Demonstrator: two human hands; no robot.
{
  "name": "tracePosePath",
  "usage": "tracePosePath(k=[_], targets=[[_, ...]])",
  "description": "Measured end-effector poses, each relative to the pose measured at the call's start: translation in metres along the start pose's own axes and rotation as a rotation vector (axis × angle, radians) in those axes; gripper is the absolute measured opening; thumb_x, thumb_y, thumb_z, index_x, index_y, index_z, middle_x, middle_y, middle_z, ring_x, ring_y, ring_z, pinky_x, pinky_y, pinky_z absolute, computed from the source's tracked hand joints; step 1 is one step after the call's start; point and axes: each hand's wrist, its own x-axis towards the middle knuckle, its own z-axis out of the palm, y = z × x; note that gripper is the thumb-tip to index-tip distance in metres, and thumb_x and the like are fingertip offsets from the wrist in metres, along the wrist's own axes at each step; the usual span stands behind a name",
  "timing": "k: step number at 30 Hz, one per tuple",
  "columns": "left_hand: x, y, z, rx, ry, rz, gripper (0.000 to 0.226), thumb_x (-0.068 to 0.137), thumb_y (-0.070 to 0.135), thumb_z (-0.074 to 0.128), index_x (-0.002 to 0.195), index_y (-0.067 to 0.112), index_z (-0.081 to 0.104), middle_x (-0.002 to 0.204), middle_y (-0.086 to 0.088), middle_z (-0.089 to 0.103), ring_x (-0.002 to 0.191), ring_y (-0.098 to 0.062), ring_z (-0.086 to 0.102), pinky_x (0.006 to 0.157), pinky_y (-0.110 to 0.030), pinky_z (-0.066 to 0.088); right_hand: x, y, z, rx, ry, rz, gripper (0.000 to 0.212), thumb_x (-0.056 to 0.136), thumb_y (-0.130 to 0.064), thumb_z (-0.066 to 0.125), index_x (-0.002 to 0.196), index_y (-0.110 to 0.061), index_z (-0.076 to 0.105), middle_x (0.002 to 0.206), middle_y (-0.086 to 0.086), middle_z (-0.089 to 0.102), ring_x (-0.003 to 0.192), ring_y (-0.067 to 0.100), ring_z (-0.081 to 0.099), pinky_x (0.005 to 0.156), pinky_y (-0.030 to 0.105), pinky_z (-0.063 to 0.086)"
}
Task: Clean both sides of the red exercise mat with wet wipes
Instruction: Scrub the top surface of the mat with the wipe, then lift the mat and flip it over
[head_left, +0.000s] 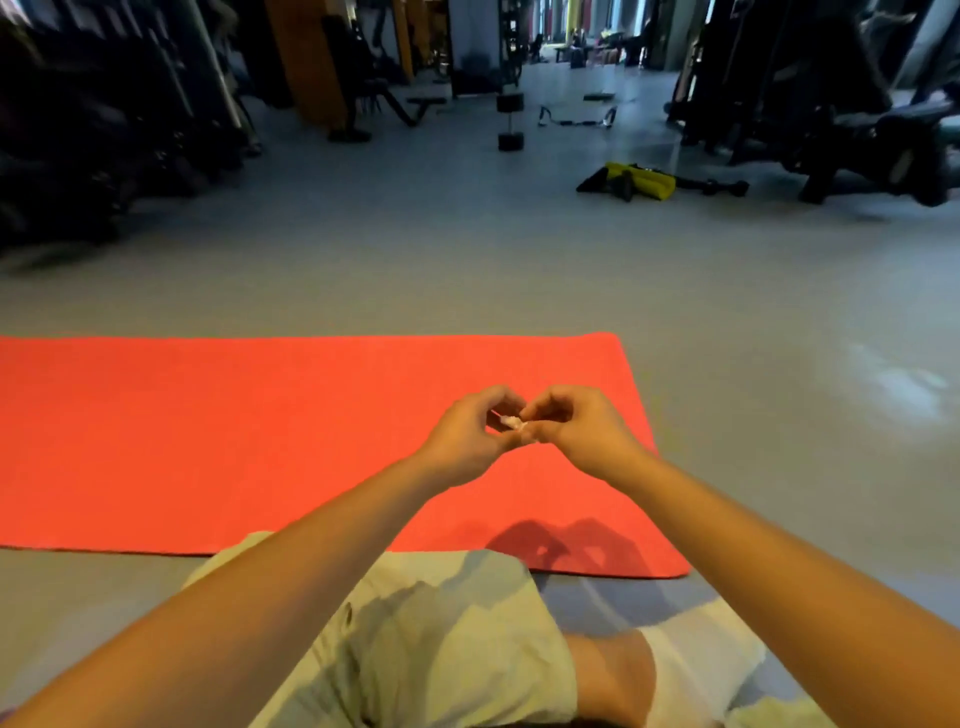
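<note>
The red exercise mat lies flat and unrolled on the grey floor. It runs from the frame's 9 o'clock edge across the middle to a rounded corner near 5 o'clock. Its surface is a matte, even orange-red with no folds, a thin rectangle with softened corners. A shadow of the hands falls on its near edge.

Just below centre, toward 6 o'clock, both hands meet above the mat. The left hand and right hand have their fingers curled, and each pinches one end of a small white wad between fingertips and thumb. The wad looks crumpled, and it is too small to tell its material.

At 6 o'clock are pale, creased fabric shorts. The floor is smooth with a faint sheen. At 12 o'clock stands an upright black dumbbell. A yellow and black bag lies at 1 o'clock, with dark gym machines behind it.
</note>
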Motion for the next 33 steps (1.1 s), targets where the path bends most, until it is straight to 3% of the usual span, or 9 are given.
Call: tracePosePath(k=[3, 6, 9, 15, 18, 20, 25, 29, 33], targets=[[-0.049, 0.017, -0.058, -0.025, 0.149, -0.014, 0.024, 0.082, 0.017, 0.088, 0.088, 0.022, 0.066, 0.082, -0.006, 0.073, 0.072, -0.013, 0.065, 0.068, -0.035, 0.053, -0.011, -0.060, 0.030, -0.010, -0.030, -0.120, 0.021, 0.076, 0.003, 0.076, 0.079, -0.017, 0.073, 0.074, 0.001, 0.075, 0.071, 0.014, 0.070, 0.071, 0.036, 0.056], [-0.107, 0.027, -0.109, -0.084, 0.269, -0.037, 0.022, 0.084, 0.014, 0.086, 0.083, 0.014, 0.064, 0.068, -0.002, 0.070, 0.062, -0.014, 0.063, 0.058, -0.027, 0.047, -0.025, -0.119, 0.067, -0.039, -0.087, -0.225, 0.023, 0.076, 0.002, 0.073, 0.079, -0.020, 0.074, 0.073, -0.003, 0.074, 0.072, 0.014, 0.071, 0.068, 0.036, 0.056], [-0.172, 0.033, -0.150, -0.174, 0.400, -0.067, 0.021, 0.088, 0.014, 0.082, 0.082, 0.013, 0.062, 0.073, -0.003, 0.072, 0.065, -0.019, 0.064, 0.057, -0.025, 0.045, -0.043, -0.167, 0.107, -0.011, -0.159, -0.332, 0.023, 0.076, 0.003, 0.072, 0.080, -0.020, 0.074, 0.073, -0.003, 0.074, 0.070, 0.014, 0.070, 0.068, 0.035, 0.056], [-0.319, 0.041, -0.215, -0.168, 0.632, -0.186, 0.023, 0.090, 0.022, 0.079, 0.089, 0.003, 0.066, 0.086, -0.022, 0.074, 0.075, -0.019, 0.064, 0.063, -0.023, 0.045, -0.089, -0.233, 0.204, -0.019, -0.403, -0.473, 0.014, 0.079, -0.007, 0.076, 0.085, -0.020, 0.074, 0.074, -0.004, 0.074, 0.067, 0.009, 0.068, 0.067, 0.037, 0.057], [-0.388, 0.041, -0.234, -0.069, 0.729, -0.317, 0.009, 0.095, 0.017, 0.075, 0.091, 0.011, 0.072, 0.079, -0.008, 0.076, 0.072, -0.015, 0.062, 0.061, -0.021, 0.046, -0.114, -0.259, 0.260, -0.036, -0.576, -0.513, 0.011, 0.080, -0.009, 0.076, 0.087, -0.017, 0.076, 0.075, -0.002, 0.075, 0.069, 0.011, 0.070, 0.071, 0.040, 0.060], [-0.432, 0.037, -0.240, 0.018, 0.771, -0.399, 0.010, 0.097, 0.023, 0.074, 0.099, 0.014, 0.073, 0.086, 0.000, 0.077, 0.075, -0.011, 0.068, 0.063, -0.022, 0.053, -0.133, -0.275, 0.298, -0.064, -0.685, -0.519, 0.007, 0.083, -0.018, 0.074, 0.089, -0.019, 0.078, 0.078, -0.003, 0.076, 0.073, 0.012, 0.072, 0.075, 0.041, 0.061], [-0.532, 0.009, -0.236, 0.165, 0.915, -0.629, 0.008, 0.094, 0.025, 0.076, 0.099, 0.026, 0.070, 0.089, 0.006, 0.075, 0.084, -0.011, 0.073, 0.071, -0.021, 0.058, -0.198, -0.286, 0.400, -0.155, -0.955, -0.466, 0.010, 0.088, -0.030, 0.072, 0.092, -0.022, 0.076, 0.085, -0.004, 0.075, 0.081, 0.017, 0.070, 0.076, 0.040, 0.061], [-0.615, -0.032, -0.218, 0.189, 0.897, -0.875, 0.010, 0.089, 0.018, 0.079, 0.090, 0.026, 0.073, 0.083, 0.007, 0.075, 0.082, -0.013, 0.073, 0.083, -0.046, 0.062, -0.255, -0.262, 0.469, -0.284, -1.234, -0.493, 0.013, 0.091, -0.027, 0.070, 0.103, -0.026, 0.070, 0.098, -0.003, 0.072, 0.087, 0.016, 0.067, 0.079, 0.034, 0.060], [-0.673, -0.060, -0.197, 0.136, 0.937, -1.016, 0.007, 0.094, 0.020, 0.076, 0.094, 0.024, 0.071, 0.089, 0.003, 0.075, 0.087, -0.016, 0.072, 0.083, -0.042, 0.062, -0.291, -0.240, 0.519, -0.334, -1.401, -0.448, 0.032, 0.092, -0.023, 0.067, 0.123, -0.024, 0.065, 0.116, -0.001, 0.069, 0.100, 0.019, 0.065, 0.093, 0.042, 0.057]])
